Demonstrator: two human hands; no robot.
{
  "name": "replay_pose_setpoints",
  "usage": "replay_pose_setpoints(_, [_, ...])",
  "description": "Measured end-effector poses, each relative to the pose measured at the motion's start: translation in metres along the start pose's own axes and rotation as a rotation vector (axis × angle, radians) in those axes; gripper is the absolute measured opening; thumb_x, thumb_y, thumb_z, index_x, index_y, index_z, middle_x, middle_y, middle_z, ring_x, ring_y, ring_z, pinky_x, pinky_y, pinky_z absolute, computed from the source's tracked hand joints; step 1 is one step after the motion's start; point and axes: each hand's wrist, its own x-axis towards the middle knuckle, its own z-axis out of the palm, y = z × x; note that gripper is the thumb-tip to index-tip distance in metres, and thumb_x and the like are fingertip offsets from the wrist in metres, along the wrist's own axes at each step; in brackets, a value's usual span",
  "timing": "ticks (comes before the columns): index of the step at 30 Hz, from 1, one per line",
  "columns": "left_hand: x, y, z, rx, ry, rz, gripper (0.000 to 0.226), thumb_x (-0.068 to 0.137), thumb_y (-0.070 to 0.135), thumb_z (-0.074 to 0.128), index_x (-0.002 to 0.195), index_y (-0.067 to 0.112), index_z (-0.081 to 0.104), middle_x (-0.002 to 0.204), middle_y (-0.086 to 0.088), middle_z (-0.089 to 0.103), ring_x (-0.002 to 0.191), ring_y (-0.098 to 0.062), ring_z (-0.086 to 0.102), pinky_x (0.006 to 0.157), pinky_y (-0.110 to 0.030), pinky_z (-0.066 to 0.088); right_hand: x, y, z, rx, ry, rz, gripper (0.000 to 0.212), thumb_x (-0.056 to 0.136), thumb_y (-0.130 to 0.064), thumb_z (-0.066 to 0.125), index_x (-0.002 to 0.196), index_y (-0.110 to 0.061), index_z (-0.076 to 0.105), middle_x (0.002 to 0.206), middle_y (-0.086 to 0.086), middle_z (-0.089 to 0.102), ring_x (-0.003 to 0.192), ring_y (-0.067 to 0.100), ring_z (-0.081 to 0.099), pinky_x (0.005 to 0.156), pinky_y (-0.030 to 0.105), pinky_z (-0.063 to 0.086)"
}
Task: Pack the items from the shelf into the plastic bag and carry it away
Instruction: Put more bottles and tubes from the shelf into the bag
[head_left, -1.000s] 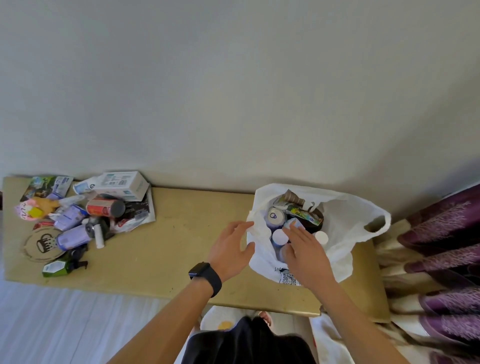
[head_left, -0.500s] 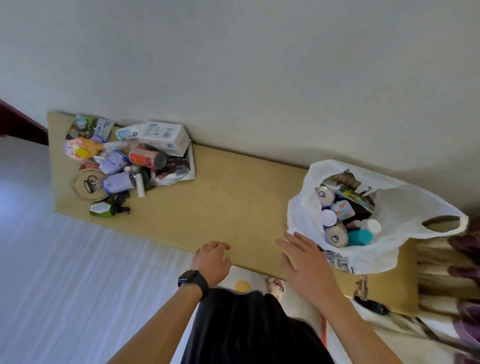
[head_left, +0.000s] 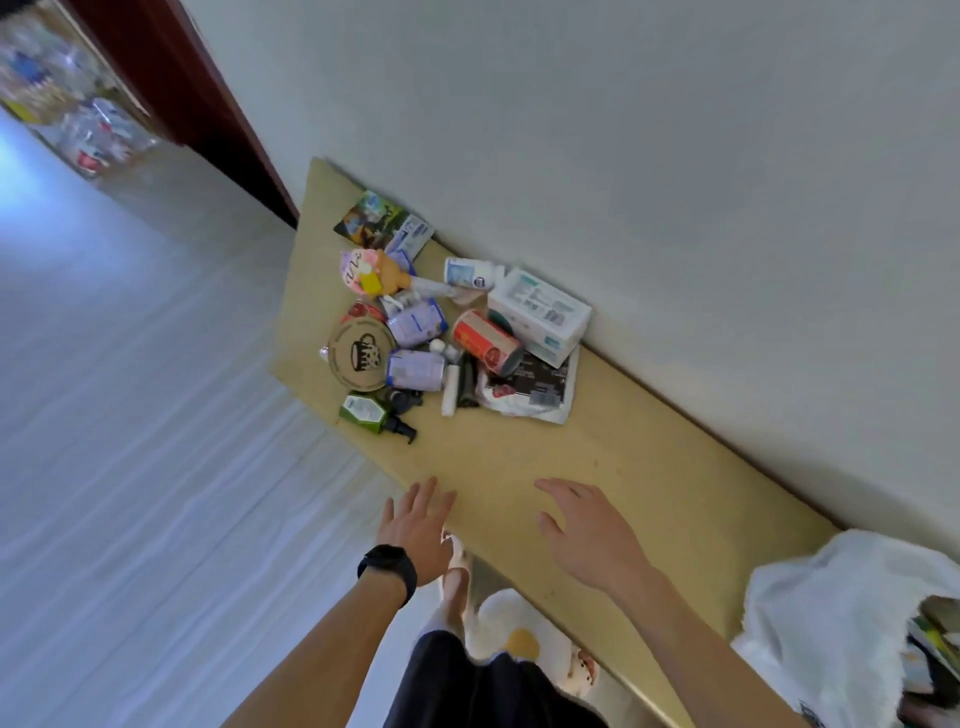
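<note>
1. Container: the white plastic bag (head_left: 831, 613) stands on the shelf (head_left: 649, 467) at 4 o'clock in the view, cut off by the right edge. Its mouth is open. Inside, at the frame edge, only parts of a few packed items (head_left: 935, 639) show; they are too cropped to identify.

2. Loose items: an unpacked pile lies on the far end of the shelf, at 11 o'clock from the hands and well apart from the bag.
- A white box (head_left: 540, 312) lies against the wall.
- A red can (head_left: 488, 343) lies on its side, just beside the box at its 8 o'clock.
- A printed pouch (head_left: 535, 389) lies flat at 6 o'clock from the box.
- Two purple-labelled containers (head_left: 415, 345) lie at 9 o'clock from the can.
- A round brown disc (head_left: 361, 353) touches the purple-labelled containers.
- A green pump bottle (head_left: 374, 413) lies at 6 o'clock from the disc, near the front edge.

3. Bag appearance: thin, crumpled, white, opaque film, with a small dark print low on its side.

4. Hands: the left hand (head_left: 415, 530), with a black watch (head_left: 387, 569) on its wrist, is over the front edge of the shelf, fingers extended and holding nothing. The right hand (head_left: 592, 535) is over the shelf top at 3 o'clock from the left hand, fingers spread and holding nothing. Contact with the shelf cannot be determined.
</note>
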Motion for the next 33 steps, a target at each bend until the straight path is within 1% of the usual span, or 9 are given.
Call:
replay_pose_setpoints(6, [0.022, -0.063, -0.003, 0.211, -0.112, 0.155, 0.08, 0.097, 0.041, 0.044, 0.151, 0.043, -0.015, 0.159, 0.008, -0.029, 0.15, -0.023, -0.016, 0.117, -0.06, -0.003, 0.109, -0.076, -0.003, -0.192, -0.075, -0.103, 0.052, 0.101, -0.028, 0.039, 0.152, -0.027, 0.03, 0.159, 0.001, 0.028, 0.142, 0.026, 0.03, 0.113, 0.04, 0.033])
replay_pose_setpoints(11, [0.022, -0.071, -0.008, 0.105, -0.087, 0.201, 0.069, 0.097, 0.04, 0.04, 0.155, 0.04, 0.001, 0.162, 0.009, -0.018, 0.151, -0.019, -0.009, 0.119, -0.056, -0.001, 0.17, -0.11, 0.019, -0.496, -0.174, -0.165, 0.064, 0.095, -0.02, 0.041, 0.155, -0.019, 0.019, 0.166, 0.005, 0.001, 0.15, 0.026, 0.015, 0.116, 0.047, 0.028])
replay_pose_setpoints(16, [0.028, -0.086, -0.035, -0.245, 0.234, 0.015, 0.057, 0.094, 0.025, 0.05, 0.148, 0.028, 0.033, 0.158, -0.001, 0.027, 0.143, -0.023, 0.029, 0.117, -0.039, 0.024, 0.172, -0.104, 0.044, -0.56, -0.212, -0.127, 0.083, 0.087, -0.009, 0.049, 0.157, -0.009, 0.003, 0.165, 0.006, -0.013, 0.151, 0.026, 0.008, 0.121, 0.045, 0.02])
replay_pose_setpoints(18, [0.039, -0.102, -0.049, -0.204, 0.41, -0.009, 0.061, 0.087, 0.019, 0.06, 0.144, 0.023, 0.04, 0.153, -0.008, 0.036, 0.137, -0.029, 0.039, 0.111, -0.043, 0.034, 0.157, -0.094, 0.053, -0.541, -0.231, -0.127, 0.083, 0.09, -0.009, 0.047, 0.157, -0.008, -0.003, 0.163, 0.005, -0.02, 0.152, 0.024, 0.001, 0.123, 0.044, 0.014])
replay_pose_setpoints(20, [0.055, -0.116, -0.063, -0.102, 0.484, -0.006, 0.066, 0.081, 0.014, 0.065, 0.143, 0.021, 0.042, 0.151, -0.013, 0.039, 0.135, -0.033, 0.04, 0.108, -0.047, 0.038, 0.137, -0.082, 0.062, -0.532, -0.239, -0.144, 0.08, 0.094, -0.016, 0.044, 0.156, -0.007, -0.005, 0.162, 0.005, -0.023, 0.152, 0.023, -0.003, 0.123, 0.043, 0.011])
replay_pose_setpoints(23, [0.078, -0.126, -0.083, 0.041, 0.396, 0.041, 0.07, 0.084, 0.012, 0.062, 0.148, 0.026, 0.035, 0.153, -0.008, 0.035, 0.141, -0.03, 0.031, 0.111, -0.047, 0.033, 0.101, -0.057, 0.076, -0.479, -0.242, -0.131, 0.076, 0.095, -0.02, 0.045, 0.156, -0.005, 0.002, 0.162, 0.002, -0.026, 0.152, 0.021, 0.0, 0.123, 0.039, 0.011])
replay_pose_setpoints(25, [0.088, -0.125, -0.09, 0.115, 0.35, 0.06, 0.068, 0.086, 0.01, 0.059, 0.148, 0.027, 0.036, 0.152, -0.005, 0.035, 0.139, -0.029, 0.031, 0.107, -0.044, 0.036, 0.078, -0.04, 0.086, -0.41, -0.188, -0.092, 0.077, 0.091, -0.017, 0.05, 0.156, -0.005, 0.011, 0.16, -0.001, -0.025, 0.151, 0.021, 0.013, 0.121, 0.037, 0.017])
replay_pose_setpoints(29, [0.092, -0.113, -0.092, 0.173, 0.334, 0.041, 0.059, 0.087, 0.01, 0.059, 0.141, 0.024, 0.042, 0.144, -0.006, 0.039, 0.129, -0.03, 0.038, 0.095, -0.042, 0.046, 0.05, -0.018, 0.092, -0.3, -0.14, 0.127, 0.061, 0.094, -0.028, 0.048, 0.15, -0.014, 0.029, 0.165, 0.005, -0.003, 0.139, 0.024, 0.034, 0.107, 0.035, 0.039])
replay_pose_setpoints(33, [0.086, -0.102, -0.081, 0.218, 0.283, 0.049, 0.056, 0.087, 0.023, 0.065, 0.139, 0.022, 0.044, 0.13, -0.002, 0.049, 0.113, -0.026, 0.048, 0.086, -0.037, 0.047, 0.059, -0.011, 0.087, -0.233, -0.027, 0.283, 0.052, 0.094, -0.043, 0.048, 0.142, -0.029, 0.034, 0.157, 0.005, 0.012, 0.122, 0.028, 0.044, 0.09, 0.039, 0.049])
